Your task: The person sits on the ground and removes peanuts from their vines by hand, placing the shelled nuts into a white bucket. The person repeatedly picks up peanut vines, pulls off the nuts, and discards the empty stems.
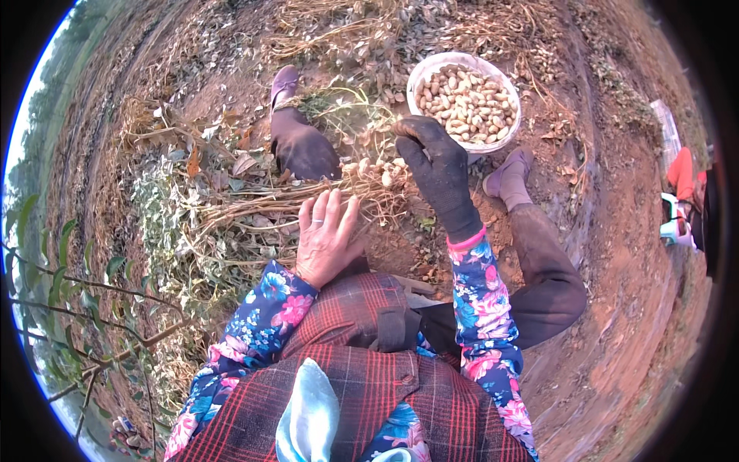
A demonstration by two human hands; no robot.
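Note:
My left hand (328,234), bare with a ring on one finger, lies palm down against the stems of dried peanut plants (260,202); whether its thumb pinches a stem is hidden. A cluster of unshelled peanuts (381,172) hangs on the roots just beyond its fingertips. My right hand (436,167) wears a dark knit glove and is raised at the near left rim of a white bucket (512,136). Its thumb and fingers curl towards each other, and I cannot tell if something is between them. Many unshelled peanuts (467,104) fill much of the bucket.
My purple shoes (284,85) stand on reddish soil, one left of the bucket and one below it. More dried peanut plants (346,29) lie at the far side. A leafy branch (127,352) reaches in at the lower left. Part of another person (701,196) shows at the right edge.

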